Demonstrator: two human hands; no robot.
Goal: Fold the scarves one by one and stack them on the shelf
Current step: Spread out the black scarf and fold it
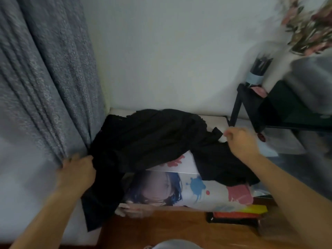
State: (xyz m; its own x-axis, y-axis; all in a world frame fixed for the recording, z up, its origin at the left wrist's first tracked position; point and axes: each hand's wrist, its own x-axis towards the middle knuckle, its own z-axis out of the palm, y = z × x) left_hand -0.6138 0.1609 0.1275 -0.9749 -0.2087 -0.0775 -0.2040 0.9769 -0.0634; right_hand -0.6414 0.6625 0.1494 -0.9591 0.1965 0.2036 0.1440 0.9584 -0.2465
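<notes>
Fingers of the left hand (76,172) curl tight round one bunched edge of the black scarf (152,141), beside the grey curtain (45,78); the right hand (240,141) pinches the opposite edge between thumb and bent fingers, so the cloth hangs slack between them. Its middle sags in a crumpled heap over a printed box (188,191) with blue and red splashes, which stands on a wooden surface (161,230). Judging by this, folding has hardly begun: the scarf is only being spread, no crease is made. A dark shelf (251,105) stands well to the right, too blurred to tell whether anything is stacked on it. No writing or brand is legible anywhere.
</notes>
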